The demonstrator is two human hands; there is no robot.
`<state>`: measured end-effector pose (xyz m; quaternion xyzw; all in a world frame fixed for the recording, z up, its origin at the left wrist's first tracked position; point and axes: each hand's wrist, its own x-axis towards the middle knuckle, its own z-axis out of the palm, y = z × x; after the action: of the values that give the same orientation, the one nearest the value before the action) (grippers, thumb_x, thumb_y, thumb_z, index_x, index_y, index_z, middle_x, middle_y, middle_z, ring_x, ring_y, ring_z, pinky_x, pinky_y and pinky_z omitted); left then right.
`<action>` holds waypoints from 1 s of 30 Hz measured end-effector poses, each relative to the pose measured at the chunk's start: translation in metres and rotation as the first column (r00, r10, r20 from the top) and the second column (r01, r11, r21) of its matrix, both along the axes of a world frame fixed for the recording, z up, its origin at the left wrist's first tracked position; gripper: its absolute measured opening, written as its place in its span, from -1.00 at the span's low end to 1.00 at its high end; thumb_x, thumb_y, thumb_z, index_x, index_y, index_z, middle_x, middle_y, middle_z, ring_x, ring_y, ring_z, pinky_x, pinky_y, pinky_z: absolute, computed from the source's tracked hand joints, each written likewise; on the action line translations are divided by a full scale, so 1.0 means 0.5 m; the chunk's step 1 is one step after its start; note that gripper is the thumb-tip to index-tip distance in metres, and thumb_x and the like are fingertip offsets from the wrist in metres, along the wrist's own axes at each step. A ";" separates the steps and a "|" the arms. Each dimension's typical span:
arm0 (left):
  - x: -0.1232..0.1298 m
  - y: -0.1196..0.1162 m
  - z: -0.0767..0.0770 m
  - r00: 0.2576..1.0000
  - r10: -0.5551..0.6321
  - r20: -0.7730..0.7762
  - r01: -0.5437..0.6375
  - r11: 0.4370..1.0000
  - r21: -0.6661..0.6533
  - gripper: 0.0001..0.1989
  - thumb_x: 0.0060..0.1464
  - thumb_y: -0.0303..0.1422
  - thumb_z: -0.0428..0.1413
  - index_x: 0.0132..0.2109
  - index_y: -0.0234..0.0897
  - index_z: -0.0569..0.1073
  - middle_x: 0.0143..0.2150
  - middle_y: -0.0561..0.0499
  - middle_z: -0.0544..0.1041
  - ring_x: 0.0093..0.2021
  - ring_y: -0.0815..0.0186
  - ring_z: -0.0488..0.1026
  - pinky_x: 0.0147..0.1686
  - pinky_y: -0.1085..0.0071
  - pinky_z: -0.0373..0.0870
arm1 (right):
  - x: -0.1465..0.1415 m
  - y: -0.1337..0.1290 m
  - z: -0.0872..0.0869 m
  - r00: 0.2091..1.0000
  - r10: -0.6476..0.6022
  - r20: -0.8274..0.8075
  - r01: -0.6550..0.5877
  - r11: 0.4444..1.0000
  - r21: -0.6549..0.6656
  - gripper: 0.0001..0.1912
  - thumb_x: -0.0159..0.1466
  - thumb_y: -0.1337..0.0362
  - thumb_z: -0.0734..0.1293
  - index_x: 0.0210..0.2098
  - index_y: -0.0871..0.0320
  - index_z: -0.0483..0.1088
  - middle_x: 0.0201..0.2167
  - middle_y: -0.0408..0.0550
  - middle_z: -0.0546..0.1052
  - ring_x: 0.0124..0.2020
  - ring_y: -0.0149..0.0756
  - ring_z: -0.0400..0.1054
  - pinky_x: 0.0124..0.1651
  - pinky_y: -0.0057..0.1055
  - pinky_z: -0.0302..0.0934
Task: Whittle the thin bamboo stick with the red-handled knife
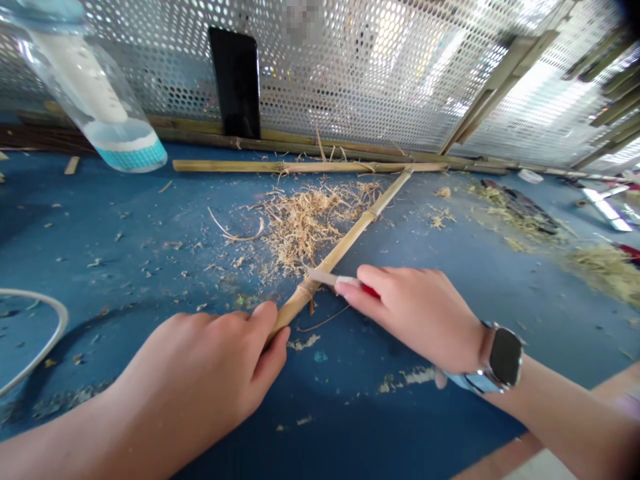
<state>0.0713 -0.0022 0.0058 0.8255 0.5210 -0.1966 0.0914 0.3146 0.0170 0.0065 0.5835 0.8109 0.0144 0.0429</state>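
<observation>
A bamboo strip (345, 245) runs diagonally over the blue table, its far end at another strip lying along the back. My left hand (215, 360) is closed around its near end. In my right hand (415, 310), which wears a watch, is a knife (327, 277) with a red and white handle. The blade rests on or just above the strip near a node, a short way beyond my left fingers. Beside the strip, to its left, lies a pile of thin shavings (300, 227).
On the blue table (150, 247), a bottle (125, 127) stands at the back left and a black phone (237, 83) leans on the perforated metal screen (320, 80). A white cable (60, 320) curves at the left edge. More shavings (605, 270) lie at the right.
</observation>
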 end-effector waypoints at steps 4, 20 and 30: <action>-0.005 -0.002 -0.003 1.000 -0.002 0.005 0.002 1.000 0.011 -0.63 0.35 -0.17 -0.22 -0.01 -0.04 0.45 -0.33 0.00 0.70 -0.36 -0.14 0.67 -0.49 0.15 0.29 | -0.002 -0.007 0.000 1.000 0.024 -0.005 -0.024 1.000 -0.006 -0.35 0.48 -0.22 -0.03 -0.47 0.08 0.28 -0.65 -0.18 0.38 -0.65 -0.38 0.17 -0.52 -0.39 -0.27; -0.009 -0.005 -0.015 0.963 0.048 0.263 -0.072 0.994 0.081 -0.69 0.28 -0.12 -0.04 -0.05 -0.10 0.53 -0.45 -0.01 0.63 -0.43 0.12 0.63 -0.45 0.36 0.36 | -0.001 0.003 -0.004 1.000 -0.007 0.030 0.007 1.000 0.001 -0.33 0.47 -0.24 -0.05 -0.47 0.07 0.31 -0.68 -0.18 0.32 -0.66 -0.38 0.08 -0.51 -0.38 -0.30; -0.004 -0.002 -0.005 0.954 0.066 0.293 -0.094 0.992 0.081 -0.68 0.26 -0.13 -0.01 -0.03 -0.11 0.55 -0.44 -0.02 0.63 -0.44 0.12 0.62 -0.43 0.35 0.41 | 0.010 0.020 -0.005 0.998 -0.033 0.057 0.032 0.999 0.025 -0.28 0.46 -0.26 -0.07 -0.47 0.08 0.35 -0.68 -0.17 0.32 -0.66 -0.38 0.04 -0.49 -0.38 -0.30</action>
<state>0.0696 -0.0034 0.0031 0.8271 0.5436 -0.0450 0.1357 0.3194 0.0269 0.0040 0.5965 0.7994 0.0405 0.0592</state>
